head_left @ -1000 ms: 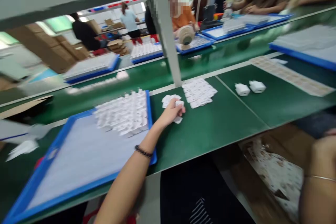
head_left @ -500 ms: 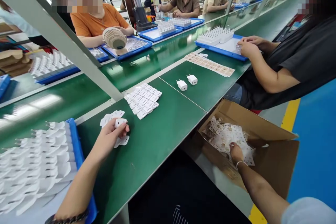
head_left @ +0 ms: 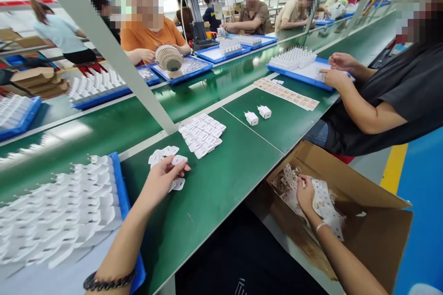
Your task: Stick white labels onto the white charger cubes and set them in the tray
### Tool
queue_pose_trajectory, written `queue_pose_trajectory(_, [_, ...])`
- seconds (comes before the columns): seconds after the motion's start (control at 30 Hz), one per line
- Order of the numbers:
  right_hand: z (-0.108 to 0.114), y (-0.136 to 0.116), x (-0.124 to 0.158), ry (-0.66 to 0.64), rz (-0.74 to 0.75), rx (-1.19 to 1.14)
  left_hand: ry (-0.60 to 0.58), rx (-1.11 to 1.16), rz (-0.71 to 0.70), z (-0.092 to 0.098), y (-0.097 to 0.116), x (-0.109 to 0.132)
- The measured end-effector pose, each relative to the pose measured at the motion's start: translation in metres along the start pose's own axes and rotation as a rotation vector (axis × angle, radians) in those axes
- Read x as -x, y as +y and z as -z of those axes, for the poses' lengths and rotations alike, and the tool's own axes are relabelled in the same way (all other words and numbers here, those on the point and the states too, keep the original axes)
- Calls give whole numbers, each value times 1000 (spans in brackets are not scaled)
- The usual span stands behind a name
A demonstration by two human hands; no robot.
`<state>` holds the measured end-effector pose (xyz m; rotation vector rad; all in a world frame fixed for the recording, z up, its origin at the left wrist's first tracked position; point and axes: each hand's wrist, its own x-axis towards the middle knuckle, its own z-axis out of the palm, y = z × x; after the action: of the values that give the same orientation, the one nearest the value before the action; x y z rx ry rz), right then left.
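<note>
My left hand (head_left: 159,179) is closed on a small white plastic cover plate (head_left: 179,160) with a slot in it, just above the green bench. Loose plates of the same kind (head_left: 156,156) lie behind and under the fingers. A neat group of such plates (head_left: 203,134) lies further right on the bench. Below the bench edge, my right hand (head_left: 306,196) is over an open cardboard box (head_left: 375,228). Its fingers are curled together; whatever they hold, if anything, cannot be made out. White spotted backing sheets (head_left: 323,198) and clear film fill the box beside it.
A blue tray (head_left: 119,179) of white chargers stands at the left. Two chargers (head_left: 258,115) and a sticker strip (head_left: 287,94) lie on the bench. A slanted metal post (head_left: 138,87) rises from the bench. A co-worker's hands (head_left: 337,69) are over another tray at right.
My right hand has shifted left and up off the sheets in the box, its fingers now curled. My left hand keeps its cover plate. The whole view has swung slightly left.
</note>
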<state>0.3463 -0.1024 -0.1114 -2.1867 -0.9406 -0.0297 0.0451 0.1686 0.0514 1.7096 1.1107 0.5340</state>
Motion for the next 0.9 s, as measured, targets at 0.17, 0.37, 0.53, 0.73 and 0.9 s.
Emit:
queue_pose_trajectory(0.17, [34,-38,-93,279,19,-35,26,-57,-1,-1,1,1])
queue_pose_trajectory(0.37, [21,-107,-221,-80,83,55,30,7,-64,2,-1,8])
queue_pose_trajectory(0.53, [-1,-132,-222,-132,101,124,114,154,-151,4,-9,8])
queue_pose_trajectory(0.73, [-18,-185,-144,-195,483,-76,133,181,-125,-4,-22,0])
queue_pose_trajectory(0.9, [-60,-232,-66,-579,791,-261,120,158,-133,-3,-29,0])
